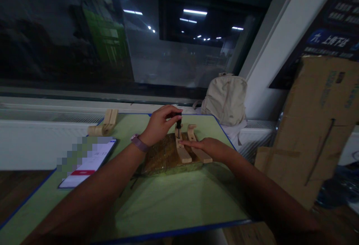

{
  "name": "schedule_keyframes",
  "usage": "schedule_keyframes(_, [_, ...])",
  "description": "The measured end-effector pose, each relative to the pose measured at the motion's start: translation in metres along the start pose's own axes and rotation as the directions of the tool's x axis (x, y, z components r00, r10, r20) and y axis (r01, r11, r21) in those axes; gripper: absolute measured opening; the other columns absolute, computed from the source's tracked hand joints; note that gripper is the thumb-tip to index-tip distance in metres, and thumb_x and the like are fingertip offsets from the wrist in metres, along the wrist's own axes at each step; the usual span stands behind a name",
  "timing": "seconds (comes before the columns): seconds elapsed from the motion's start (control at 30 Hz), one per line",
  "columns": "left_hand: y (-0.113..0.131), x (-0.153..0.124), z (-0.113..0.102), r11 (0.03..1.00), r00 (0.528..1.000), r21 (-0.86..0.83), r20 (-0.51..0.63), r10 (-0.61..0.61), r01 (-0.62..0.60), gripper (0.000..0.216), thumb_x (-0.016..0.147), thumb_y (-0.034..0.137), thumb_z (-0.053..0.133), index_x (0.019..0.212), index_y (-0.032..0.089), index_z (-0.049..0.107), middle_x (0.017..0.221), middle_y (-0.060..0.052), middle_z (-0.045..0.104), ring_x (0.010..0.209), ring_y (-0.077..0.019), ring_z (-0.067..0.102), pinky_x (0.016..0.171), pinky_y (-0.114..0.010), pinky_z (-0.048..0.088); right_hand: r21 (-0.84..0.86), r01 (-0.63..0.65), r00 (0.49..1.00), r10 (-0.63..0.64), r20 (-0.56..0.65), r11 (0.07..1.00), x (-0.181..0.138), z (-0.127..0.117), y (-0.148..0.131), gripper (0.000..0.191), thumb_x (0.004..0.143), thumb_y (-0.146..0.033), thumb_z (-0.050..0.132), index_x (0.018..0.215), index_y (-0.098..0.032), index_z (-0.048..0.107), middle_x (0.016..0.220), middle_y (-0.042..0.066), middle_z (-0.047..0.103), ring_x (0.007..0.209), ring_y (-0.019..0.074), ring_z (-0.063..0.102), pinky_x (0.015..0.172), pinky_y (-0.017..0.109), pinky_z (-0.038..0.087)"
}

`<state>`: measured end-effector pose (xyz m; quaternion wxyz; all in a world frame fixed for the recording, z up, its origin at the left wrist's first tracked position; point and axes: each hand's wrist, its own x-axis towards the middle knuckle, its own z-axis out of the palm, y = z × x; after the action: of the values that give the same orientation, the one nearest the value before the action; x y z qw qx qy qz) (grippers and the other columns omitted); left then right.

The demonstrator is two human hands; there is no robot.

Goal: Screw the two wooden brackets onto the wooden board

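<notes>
A black-handled screwdriver (178,121) stands upright in my left hand (161,123), whose fingers are closed around its handle. The shaft points down onto a light wooden piece (183,154) with a curved far end and holes. My right hand (209,148) reaches in from the right, its index finger stretched out over that piece near the screwdriver's tip. Under this finger passes a second, similar wooden piece (206,158). Both pieces lie across a brown, shiny slab (161,155) with a greenish side. Whether a screw sits under the tip is too small to tell.
The green table (179,200) has a blue edge. At left lies a lit phone or tablet (89,163), with more curved wooden pieces (110,120) behind it. Thin dark rods (133,183) lie near the slab. A beige backpack (226,97) and large cardboard (297,133) stand beyond.
</notes>
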<state>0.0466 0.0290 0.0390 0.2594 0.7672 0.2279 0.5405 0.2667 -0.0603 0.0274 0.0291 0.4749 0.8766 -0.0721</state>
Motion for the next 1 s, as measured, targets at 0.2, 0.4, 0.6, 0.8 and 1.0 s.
schedule_keyframes(0.2, [-0.0018,-0.0019,0.0011,0.995,0.995,-0.089,0.092,-0.031,0.040,0.020,0.089,0.029,0.061,0.106,0.021,0.067,0.104,-0.006,0.069,0.095,-0.0165,0.065,0.085,-0.031,0.053,0.036,-0.010,1.000,0.011,-0.018,0.999,0.0004,0.0009,-0.0005,0.062,0.090,-0.013,0.050,0.147,-0.037,0.041,0.073,0.002,0.065,0.062,0.0167,0.058,0.063,0.025,0.040])
schedule_keyframes(0.4, [-0.0035,-0.0012,0.0028,0.999,0.999,-0.046,-0.032,-0.024,0.023,0.013,0.077,0.025,0.074,0.087,0.020,0.066,0.088,-0.001,0.062,0.084,-0.0137,0.060,0.076,-0.027,0.050,0.044,-0.003,1.000,0.004,-0.010,0.999,0.0000,-0.0003,-0.0012,0.070,0.086,-0.009,0.051,0.148,-0.038,0.039,0.075,0.002,0.066,0.064,0.0178,0.058,0.063,0.026,0.039])
schedule_keyframes(0.6, [0.0011,-0.0008,0.0013,0.983,0.992,-0.141,0.045,-0.116,0.121,0.013,0.084,0.026,0.066,0.095,0.019,0.068,0.098,-0.005,0.070,0.093,-0.0164,0.065,0.087,-0.032,0.051,0.065,0.009,0.998,-0.004,-0.067,0.998,-0.0011,0.0011,-0.0015,0.061,0.088,-0.017,0.054,0.145,-0.038,0.046,0.077,0.003,0.065,0.068,0.0191,0.060,0.063,0.026,0.039])
schedule_keyframes(0.8, [0.0035,-0.0030,0.0045,0.989,0.996,-0.125,0.062,-0.066,0.074,0.016,0.082,0.027,0.068,0.098,0.021,0.069,0.103,-0.005,0.067,0.098,-0.0163,0.063,0.087,-0.030,0.052,0.041,0.011,0.997,-0.008,-0.078,0.999,-0.0011,0.0037,-0.0006,0.062,0.090,-0.017,0.052,0.146,-0.040,0.041,0.077,0.001,0.064,0.066,0.0175,0.059,0.062,0.025,0.037])
schedule_keyframes(1.0, [0.0018,-0.0027,0.0038,0.996,0.997,-0.060,0.033,-0.067,0.068,0.011,0.083,0.027,0.068,0.092,0.020,0.070,0.093,-0.004,0.067,0.089,-0.0159,0.063,0.082,-0.029,0.052,0.009,0.009,0.997,-0.008,-0.071,1.000,-0.0016,0.0033,-0.0007,0.061,0.090,-0.021,0.055,0.147,-0.038,0.041,0.071,0.000,0.059,0.061,0.0164,0.055,0.059,0.024,0.035])
